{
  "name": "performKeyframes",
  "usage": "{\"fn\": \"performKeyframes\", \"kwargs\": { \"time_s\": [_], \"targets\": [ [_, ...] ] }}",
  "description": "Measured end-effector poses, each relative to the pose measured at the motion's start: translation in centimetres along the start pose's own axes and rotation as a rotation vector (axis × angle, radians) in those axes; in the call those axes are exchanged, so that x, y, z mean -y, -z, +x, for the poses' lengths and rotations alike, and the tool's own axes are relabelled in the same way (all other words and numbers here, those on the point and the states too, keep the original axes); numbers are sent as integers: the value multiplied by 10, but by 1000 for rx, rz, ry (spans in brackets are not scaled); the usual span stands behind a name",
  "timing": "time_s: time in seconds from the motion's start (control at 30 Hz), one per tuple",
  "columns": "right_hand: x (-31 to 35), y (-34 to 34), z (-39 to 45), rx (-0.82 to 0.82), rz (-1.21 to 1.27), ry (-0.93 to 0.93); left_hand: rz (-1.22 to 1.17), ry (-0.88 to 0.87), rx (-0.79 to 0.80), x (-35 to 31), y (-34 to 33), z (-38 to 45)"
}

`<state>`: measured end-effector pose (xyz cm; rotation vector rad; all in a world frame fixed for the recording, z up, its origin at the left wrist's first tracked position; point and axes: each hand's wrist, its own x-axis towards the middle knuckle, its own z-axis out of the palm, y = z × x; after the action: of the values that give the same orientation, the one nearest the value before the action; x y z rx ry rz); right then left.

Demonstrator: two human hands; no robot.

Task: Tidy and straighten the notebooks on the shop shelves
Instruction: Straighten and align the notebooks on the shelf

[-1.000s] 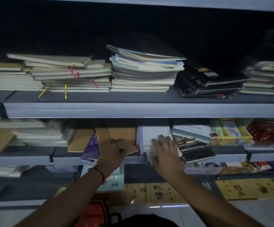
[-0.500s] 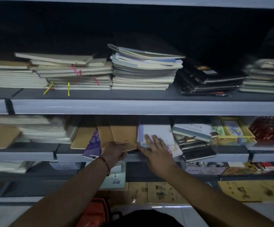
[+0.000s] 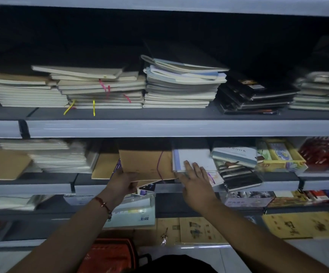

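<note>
Fingers [image 3: 132, 189] of the left hand [image 3: 123, 184] clamped on the lower left corner of the kraft-brown notebooks [image 3: 144, 164], thumb on top, the rest curled beneath and mostly hidden. Fingers [image 3: 194, 170] of the right hand [image 3: 196, 183] spread flat and released, pressing down on the front edge of the white notebooks [image 3: 194, 159], gripping nothing.

Both stacks lying just beyond the fingertips, toward the back of the middle shelf [image 3: 51, 186], centre of the frame. Brown stack skewed, near corner hanging past the shelf lip, long side running roughly left to right; white stack touching it on the right and sitting squarer. Left hand nearer the crooked stack, so probably a push back and a slight twist from that side, with the right palm steadying its neighbour.

Brown covers matte, papery, thin and flexible, with a red elastic cord [image 3: 158, 166] looping down the front. White covers smooth, with a pale blue spine strip. Purple patterned cover [image 3: 117, 168] poking out beneath the brown stack at left. Further right, a tilted grey hardback [image 3: 234, 154] leaning over glossy dark wrapped notebooks [image 3: 240, 177]. Upper shelf [image 3: 159, 128] carrying cream-edged piles, uneven, with ribbon markers [image 3: 93, 107] dangling.
</note>
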<state>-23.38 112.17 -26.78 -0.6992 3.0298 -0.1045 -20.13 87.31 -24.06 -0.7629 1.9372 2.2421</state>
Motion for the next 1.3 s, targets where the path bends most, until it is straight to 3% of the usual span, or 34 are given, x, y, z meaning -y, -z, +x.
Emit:
{"fn": "performKeyframes", "kwargs": {
  "time_s": [0.07, 0.13, 0.2, 0.23, 0.33, 0.4, 0.53, 0.67, 0.9, 1.07, 1.3],
  "targets": [
    [7, 3, -3, 8, 56, -52, -45, 13, 4, -1, 13, -9],
    [14, 5, -7, -106, 200, -104, -75, 35, 26, -1, 29, -16],
    [27, 8, -14, -278, 445, -206, -103, 60, 77, 1, 44, -25],
    [37, 14, -16, -275, 660, -301, -125, 80, 107, 3, 51, -29],
    [65, 30, -12, 122, 1443, -620, -114, 125, 191, 9, 63, -42],
    [78, 28, -6, 241, 1660, -668, -48, 129, 242, 12, 68, -53],
    [87, 13, 3, 109, 1604, -618, -33, 100, 239, 13, 76, -66],
    [91, 15, -6, 96, 1653, -556, -85, 73, 80, 23, 72, -77],
    [81, 26, -36, 135, 1387, -328, 96, -82, -202, 28, 49, -114],
    [83, 39, -51, 199, 1391, -182, 192, -146, -322, 29, 42, -153],
    [136, 44, -56, 334, 1349, -15, 257, -165, -510, 31, 79, -213]
  ]
}}
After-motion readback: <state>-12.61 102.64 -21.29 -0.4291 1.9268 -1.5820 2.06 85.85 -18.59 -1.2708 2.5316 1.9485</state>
